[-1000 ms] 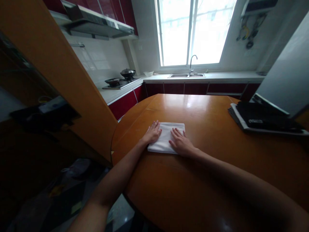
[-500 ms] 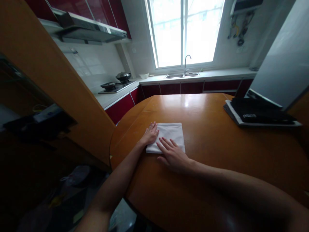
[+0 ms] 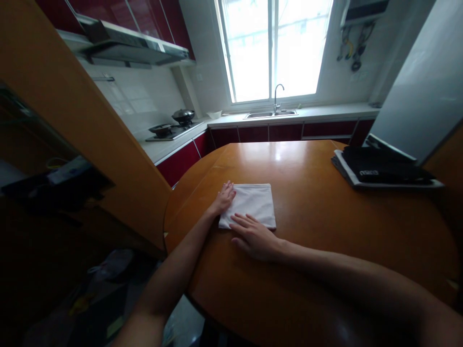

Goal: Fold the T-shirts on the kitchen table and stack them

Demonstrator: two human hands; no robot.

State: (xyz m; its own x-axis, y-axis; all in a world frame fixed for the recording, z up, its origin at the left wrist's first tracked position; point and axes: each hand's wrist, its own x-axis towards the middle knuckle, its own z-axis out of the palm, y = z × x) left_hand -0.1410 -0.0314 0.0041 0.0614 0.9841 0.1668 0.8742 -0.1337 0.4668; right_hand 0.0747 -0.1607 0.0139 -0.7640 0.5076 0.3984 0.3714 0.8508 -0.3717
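Observation:
A white cloth (image 3: pixel 255 202), folded into a neat square, lies flat on the brown wooden table (image 3: pixel 307 250). My left hand (image 3: pixel 224 197) rests flat on its left edge, fingers stretched out. Across the near edge of the cloth lies my right hand (image 3: pixel 255 237), palm down with the fingers extended and slightly spread. Neither hand grips the cloth; the palms are hidden from above.
Folded dark and white fabrics (image 3: pixel 383 166) are stacked at the table's right side. Beyond the table are a sink (image 3: pixel 271 114) under the window and a stove (image 3: pixel 173 131) with pans. A wooden panel (image 3: pixel 119 140) stands on the left.
My right hand has slid a little toward me, down to the near edge of the cloth, uncovering more of it. My left hand stays on the left edge. The view has shifted slightly.

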